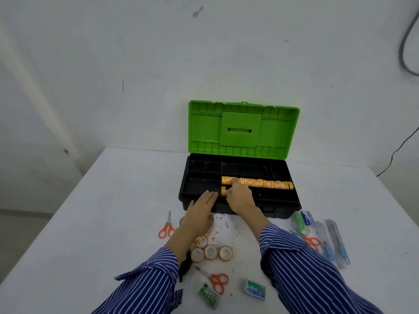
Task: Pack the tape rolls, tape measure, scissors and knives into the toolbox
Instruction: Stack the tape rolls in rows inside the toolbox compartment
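A black toolbox [292, 201] stands open with its green lid [243, 129] upright. A row of orange-yellow tape rolls [267, 184] lies in a long tray compartment. My right hand [240, 196] reaches into the tray and pinches one tape roll [223, 191] in the compartment in front of that row. My left hand [200, 208] rests flat on the toolbox's front rim, fingers together, holding nothing. Several loose tape rolls [212, 251] sit on the table between my arms. Orange scissors lie at left [167, 227], near front [216, 282] and right [314, 242]. Knives in clear cases [335, 241] lie at right.
The white table [113, 211] meets a white wall behind the toolbox. A small green-blue box [255, 290] and a green packet [209, 295] lie near the front edge. A blue-white item [307, 218] and a green one [298, 220] sit by the toolbox's right corner. A cable [394, 152] hangs at right.
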